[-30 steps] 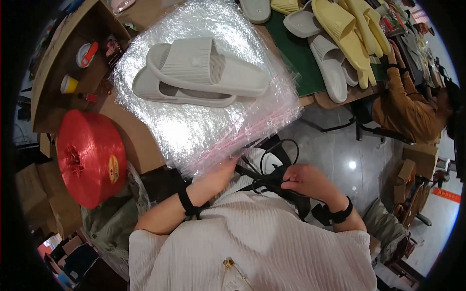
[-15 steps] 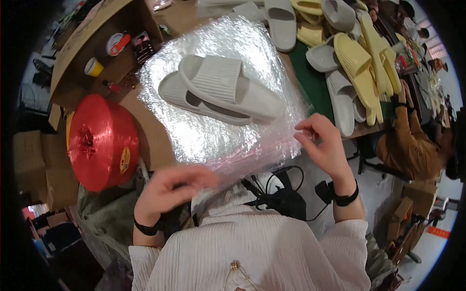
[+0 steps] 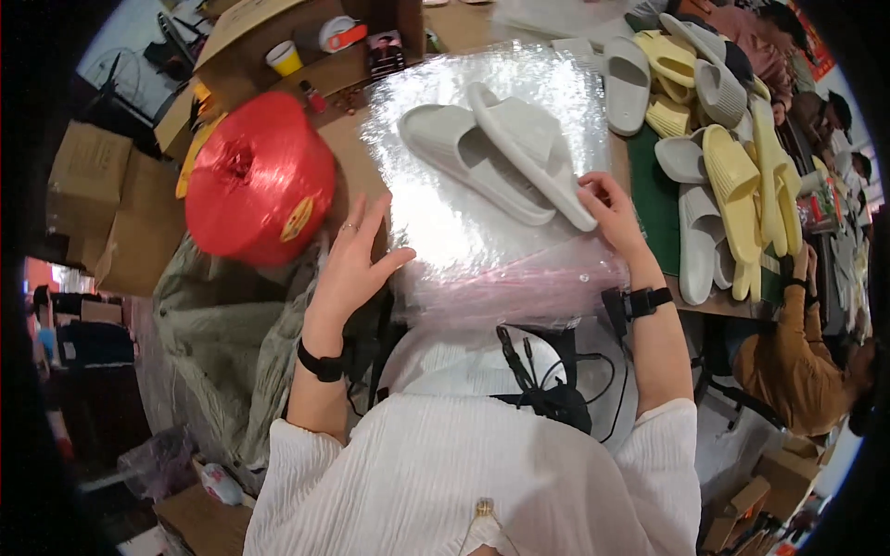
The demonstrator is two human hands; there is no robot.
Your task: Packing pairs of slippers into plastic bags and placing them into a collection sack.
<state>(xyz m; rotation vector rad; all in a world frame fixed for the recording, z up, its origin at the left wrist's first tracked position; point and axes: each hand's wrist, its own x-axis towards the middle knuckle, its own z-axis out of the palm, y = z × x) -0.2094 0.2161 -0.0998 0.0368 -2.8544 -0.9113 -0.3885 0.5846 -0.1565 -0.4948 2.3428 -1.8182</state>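
Both hands have left the black cables at the chest since a second ago and now work at the table, and the plastic sheet and slippers sit nearer the middle of the head view than before.

Head view: the left hand [image 3: 357, 255] lies open, fingers spread and straight, palm down at the left edge of the clear plastic sheet [image 3: 445, 222], its thumb reaching onto the sheet; it grips nothing. The right hand [image 3: 612, 208] rests on the sheet's right side with its fingers curled loosely; the fingertips touch the near end of the pair of white slippers [image 3: 501, 157], which lie stacked one across the other in the middle of the sheet, between the two hands and closer to the right. Whether the right hand pinches the slipper or the film under it cannot be told. The sheet's near edge, tinged pink, hangs crumpled over the table edge [image 3: 357, 153] toward the white-shirted chest. Both wrists wear black bands.

Left of the left hand sits a big red spool of twine [image 3: 255, 176], just beside the sheet. Right of the right hand, on a green mat [image 3: 654, 199], lies a heap of yellow and white slippers [image 3: 723, 167]. Beyond it, a person in a brown sleeve [image 3: 788, 343] sits at the table's far right.
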